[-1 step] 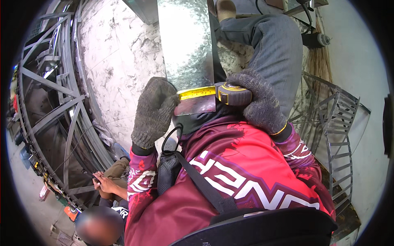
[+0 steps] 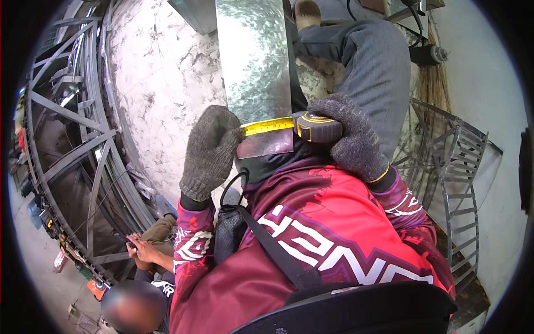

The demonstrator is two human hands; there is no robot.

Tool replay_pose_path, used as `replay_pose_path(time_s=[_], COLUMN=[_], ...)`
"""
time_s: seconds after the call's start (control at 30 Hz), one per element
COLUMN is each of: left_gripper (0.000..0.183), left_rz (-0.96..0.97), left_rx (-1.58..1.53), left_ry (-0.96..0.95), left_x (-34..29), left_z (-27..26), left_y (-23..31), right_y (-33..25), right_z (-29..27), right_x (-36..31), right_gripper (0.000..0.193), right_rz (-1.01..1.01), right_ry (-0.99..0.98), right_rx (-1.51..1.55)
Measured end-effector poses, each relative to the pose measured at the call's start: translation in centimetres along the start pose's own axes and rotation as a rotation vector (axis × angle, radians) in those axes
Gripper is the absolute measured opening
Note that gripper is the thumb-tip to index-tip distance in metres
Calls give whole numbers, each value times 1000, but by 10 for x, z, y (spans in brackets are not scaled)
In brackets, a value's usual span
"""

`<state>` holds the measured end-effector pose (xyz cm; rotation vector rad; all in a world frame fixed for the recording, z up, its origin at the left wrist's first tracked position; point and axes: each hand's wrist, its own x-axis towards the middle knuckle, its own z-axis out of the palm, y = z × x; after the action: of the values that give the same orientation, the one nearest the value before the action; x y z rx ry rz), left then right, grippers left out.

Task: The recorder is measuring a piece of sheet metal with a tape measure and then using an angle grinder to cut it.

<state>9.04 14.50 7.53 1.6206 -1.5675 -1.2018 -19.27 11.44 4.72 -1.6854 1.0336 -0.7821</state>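
Barely anything has moved since the earlier frame; hands, sheet and tape sit a hair further right in view, their arrangement unchanged. Bright metal sheet [image 2: 256, 72] lies lengthwise before the person, its near end over the lap, its far end cut off by the upper rim; a yellow blade [image 2: 270, 126] crosses it near that close end, drawn from the tape measure [image 2: 318, 128] just beyond the right edge. Left hand [image 2: 211, 150], gloved, keeps a curled, closed grip on the blade's end at the left edge; whether it pinches the sheet too, I cannot tell; the right hand [image 2: 361, 131] has its grip closed around the tape case.

Pale floor [image 2: 161, 83], smudged dark, opens broadly between the sheet's left edge and the grey metal framework [image 2: 75, 114]; on the right, the bent leg [image 2: 370, 61] stands near the sheet, narrowing the room there; further out, a slatted metal frame [image 2: 464, 183] stands near the white wall [image 2: 489, 67]; a co-worker [image 2: 153, 250] sits at lower left, hands together.
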Motion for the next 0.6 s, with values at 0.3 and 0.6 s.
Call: replay_pose_path(time_s=[0.3, 0.6], left_gripper=[4, 9], left_rz=[-147, -48], left_rx=[-215, -311], left_ry=[-61, -210], left_x=[36, 10], left_z=[0, -1], left_y=[15, -3], right_y=[8, 2], right_z=[-14, -5], right_x=[41, -18], right_gripper=[44, 59], right_rz=[18, 110], right_ry=[81, 17], right_rx=[33, 52])
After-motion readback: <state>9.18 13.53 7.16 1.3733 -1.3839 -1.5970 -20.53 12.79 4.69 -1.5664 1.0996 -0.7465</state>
